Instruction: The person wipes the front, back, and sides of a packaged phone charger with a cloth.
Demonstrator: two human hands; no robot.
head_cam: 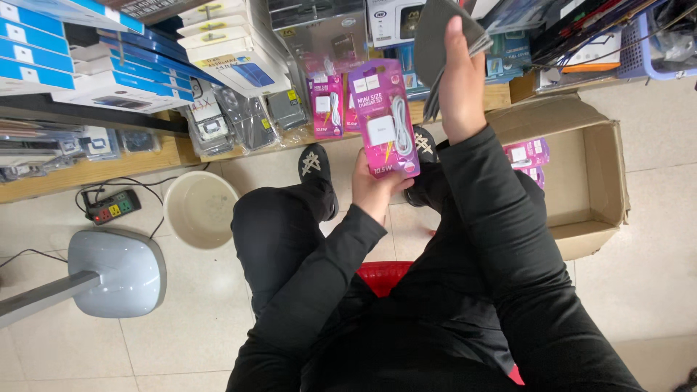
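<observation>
Shop floor; pink charger pack [385,120] in left hand [374,185]

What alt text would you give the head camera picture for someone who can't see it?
A seated person's left hand holds a pink charger pack while the right hand lifts a grey cloth toward crowded shelves. An open cardboard box sits on the floor.

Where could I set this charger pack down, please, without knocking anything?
Free: the cardboard box floor beside the pink packs, and bare tiles between the fan base and the round basin. Crowded: the wooden shelf, stacked with packages.
</observation>
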